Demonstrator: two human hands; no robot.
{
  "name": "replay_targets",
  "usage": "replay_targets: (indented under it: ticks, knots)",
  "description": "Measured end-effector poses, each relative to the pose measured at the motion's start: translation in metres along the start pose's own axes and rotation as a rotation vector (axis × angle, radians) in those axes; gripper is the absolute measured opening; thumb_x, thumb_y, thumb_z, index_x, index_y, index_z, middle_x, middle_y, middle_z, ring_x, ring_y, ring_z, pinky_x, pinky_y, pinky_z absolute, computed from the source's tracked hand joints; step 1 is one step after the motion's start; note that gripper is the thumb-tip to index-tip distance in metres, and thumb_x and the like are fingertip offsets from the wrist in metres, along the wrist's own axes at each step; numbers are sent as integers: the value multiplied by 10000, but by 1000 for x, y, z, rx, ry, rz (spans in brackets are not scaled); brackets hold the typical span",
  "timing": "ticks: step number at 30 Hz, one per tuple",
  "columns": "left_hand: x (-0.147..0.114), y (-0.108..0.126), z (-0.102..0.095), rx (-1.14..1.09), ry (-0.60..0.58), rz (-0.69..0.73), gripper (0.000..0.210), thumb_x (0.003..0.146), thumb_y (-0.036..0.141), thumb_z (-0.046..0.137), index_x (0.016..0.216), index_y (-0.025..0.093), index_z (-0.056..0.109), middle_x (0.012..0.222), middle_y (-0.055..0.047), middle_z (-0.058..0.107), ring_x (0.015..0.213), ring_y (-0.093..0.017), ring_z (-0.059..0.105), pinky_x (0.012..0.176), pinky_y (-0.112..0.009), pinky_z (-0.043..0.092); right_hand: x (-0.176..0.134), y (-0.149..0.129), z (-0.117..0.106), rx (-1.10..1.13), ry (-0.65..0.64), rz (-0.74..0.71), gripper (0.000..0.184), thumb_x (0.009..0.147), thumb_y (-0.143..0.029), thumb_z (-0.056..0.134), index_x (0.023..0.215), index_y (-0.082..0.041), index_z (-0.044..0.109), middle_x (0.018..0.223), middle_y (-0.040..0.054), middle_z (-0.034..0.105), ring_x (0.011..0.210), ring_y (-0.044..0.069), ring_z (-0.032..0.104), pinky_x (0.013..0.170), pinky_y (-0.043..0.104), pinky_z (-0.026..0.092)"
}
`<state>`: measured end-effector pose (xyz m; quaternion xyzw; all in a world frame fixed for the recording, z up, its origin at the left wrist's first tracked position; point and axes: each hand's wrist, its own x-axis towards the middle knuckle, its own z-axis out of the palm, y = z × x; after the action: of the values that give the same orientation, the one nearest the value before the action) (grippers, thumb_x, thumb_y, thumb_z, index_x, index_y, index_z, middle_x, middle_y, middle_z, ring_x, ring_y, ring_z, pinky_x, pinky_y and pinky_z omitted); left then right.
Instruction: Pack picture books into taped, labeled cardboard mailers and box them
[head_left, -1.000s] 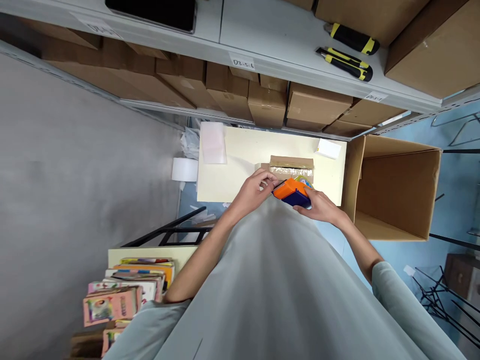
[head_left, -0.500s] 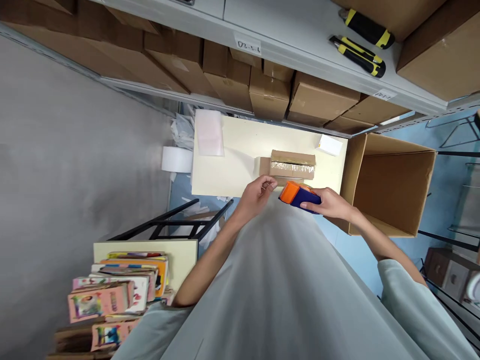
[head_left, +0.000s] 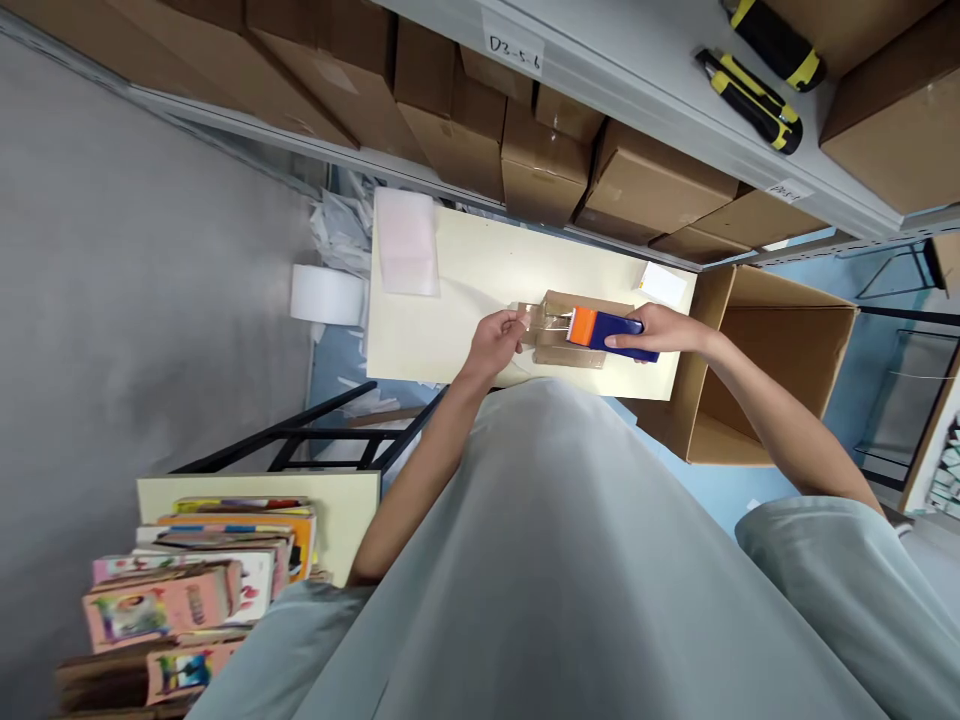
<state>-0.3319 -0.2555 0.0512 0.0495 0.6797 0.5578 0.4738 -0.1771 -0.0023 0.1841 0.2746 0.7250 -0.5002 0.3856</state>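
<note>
My right hand (head_left: 651, 332) grips a tape dispenser (head_left: 611, 330) with a dark blue body and an orange front. The dispenser lies over a small brown cardboard box (head_left: 570, 356) on the cream table (head_left: 480, 250), covering part of the box's top. A shiny strip of packing tape (head_left: 551, 322) runs from the dispenser's front to the box's left end. There my left hand (head_left: 499, 342) is closed, its fingertips pinching the strip's end against or close to the carton; exact contact is too small to make out.
A large open carton (head_left: 772, 370) stands right of the table. On the table lie a white box (head_left: 662, 284) and pale foam sheets (head_left: 407, 242). Overhead, a shelf (head_left: 600, 70) carries utility knives (head_left: 750, 100), with cartons (head_left: 544, 165) beneath. Booklets (head_left: 202, 570) are stacked lower left.
The dispenser has moved forward from the table's near edge onto the small box. My left hand has shifted forward and left, and a tape strip now shows between the hands.
</note>
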Motion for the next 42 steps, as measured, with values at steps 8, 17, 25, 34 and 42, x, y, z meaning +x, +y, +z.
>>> replay_targets:
  ticks: [8,17,25,34,42]
  knots:
    - [29,-34,2,0,42,-106,127,845,304,715,836,176,718,637,26,545,589,-128,495,588,-264,477,49,12,-7,-5,-66,92,701,735,-855,873,791,-182,685,677,53,712,571,157,631,586,304,531]
    - [50,-55,9,52,62,-226,158,846,308,742,767,182,687,629,12,562,643,-148,528,645,-278,484,65,15,4,-137,-19,115,639,835,-814,814,858,-187,695,713,38,713,655,176,654,625,283,494]
    - [42,-62,3,77,17,-244,208,857,356,773,802,172,693,670,-1,616,644,-141,547,661,-274,485,66,26,16,-139,-34,131,591,882,-774,780,915,-186,736,778,51,755,678,183,690,662,297,527]
    - [40,-78,14,76,37,-250,209,848,350,788,779,185,681,644,1,635,647,-145,578,667,-268,497,67,28,20,-180,-16,94,632,847,-804,793,999,-190,777,755,23,735,672,185,684,669,312,516]
    - [36,-90,30,168,189,-246,602,837,370,829,1383,148,706,978,-62,825,848,-193,757,858,-325,616,71,26,20,-195,6,122,685,788,-769,878,1157,-198,793,734,27,750,718,222,712,694,318,514]
